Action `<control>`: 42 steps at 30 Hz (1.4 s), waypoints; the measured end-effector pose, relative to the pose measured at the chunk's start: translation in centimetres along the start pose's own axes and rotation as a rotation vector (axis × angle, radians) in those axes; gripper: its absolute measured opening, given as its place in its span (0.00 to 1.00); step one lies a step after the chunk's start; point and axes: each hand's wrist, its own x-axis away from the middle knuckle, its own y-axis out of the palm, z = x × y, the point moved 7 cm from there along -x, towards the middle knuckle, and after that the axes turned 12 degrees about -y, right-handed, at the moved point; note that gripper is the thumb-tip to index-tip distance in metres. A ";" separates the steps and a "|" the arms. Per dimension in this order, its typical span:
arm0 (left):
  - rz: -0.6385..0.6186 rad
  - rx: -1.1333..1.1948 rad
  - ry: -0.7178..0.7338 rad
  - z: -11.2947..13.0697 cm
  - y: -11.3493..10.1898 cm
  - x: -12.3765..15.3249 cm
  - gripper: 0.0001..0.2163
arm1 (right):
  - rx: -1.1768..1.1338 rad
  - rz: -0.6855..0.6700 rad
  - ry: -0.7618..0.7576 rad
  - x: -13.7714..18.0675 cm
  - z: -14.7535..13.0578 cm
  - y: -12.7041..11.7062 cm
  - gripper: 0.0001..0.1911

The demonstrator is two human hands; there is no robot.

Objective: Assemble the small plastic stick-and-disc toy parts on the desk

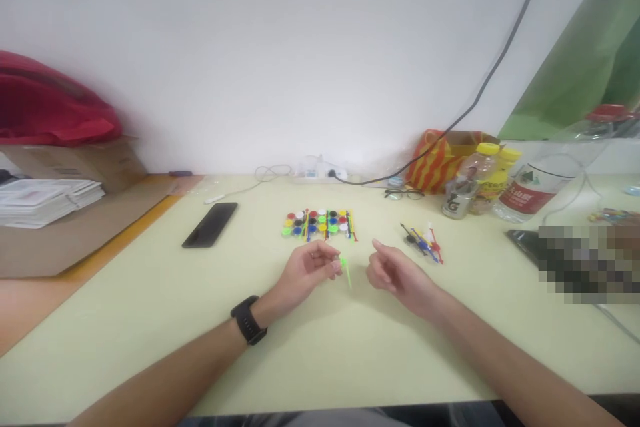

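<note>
My left hand pinches a small bright green plastic stick by its upper end, and the stick slants down above the table. To its right, my right hand has its fingers curled in and its thumb raised; nothing shows between them. Beyond both hands lies a neat block of coloured round plastic pieces in rows, with thin coloured sticks lying among them. A loose pile of plastic sticks, blue, red, yellow, white and black, rests past my right hand.
On the left lie a black phone and a stack of papers on cardboard. Bottles, a striped bag and glasses stand at the back right. A power strip with a dark cable lies against the wall.
</note>
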 end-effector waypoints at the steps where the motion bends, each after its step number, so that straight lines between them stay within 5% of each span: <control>1: -0.005 0.002 -0.008 -0.1 0.0 0.0 0.14 | 0.024 0.028 -0.020 -0.1 -0.1 -0.1 0.31; 5: -0.026 -0.002 -0.040 -0.3 0.2 0.1 0.14 | 0.150 0.075 -0.128 -0.3 -0.3 0.2 0.19; 12: -0.059 -0.029 -0.067 -0.4 0.6 0.2 0.15 | 0.228 -0.047 -0.182 -0.5 -0.1 1.5 0.22; 17: -0.050 -0.017 -0.079 -0.4 0.5 0.2 0.15 | 0.428 0.012 -0.333 0.1 -1.3 1.1 0.14; 21: -0.048 -0.007 -0.065 -0.4 0.3 0.1 0.14 | 0.589 0.053 -0.474 0.9 -2.6 1.1 0.20; 23: -0.053 0.000 -0.064 -0.5 0.2 0.1 0.14 | 0.647 0.059 -0.397 0.8 -2.2 0.7 0.13; 27: -0.064 0.023 -0.074 -0.7 0.2 0.1 0.13 | 0.625 -0.030 -0.117 0.2 -0.3 0.1 0.34; 34: -0.068 0.011 -0.076 -0.4 0.5 0.3 0.14 | 0.437 0.006 -0.267 -0.3 -1.5 0.6 0.19; 42: -0.080 0.006 -0.094 -0.3 0.8 0.4 0.16 | 0.455 -0.043 -0.272 -0.1 -1.2 1.5 0.15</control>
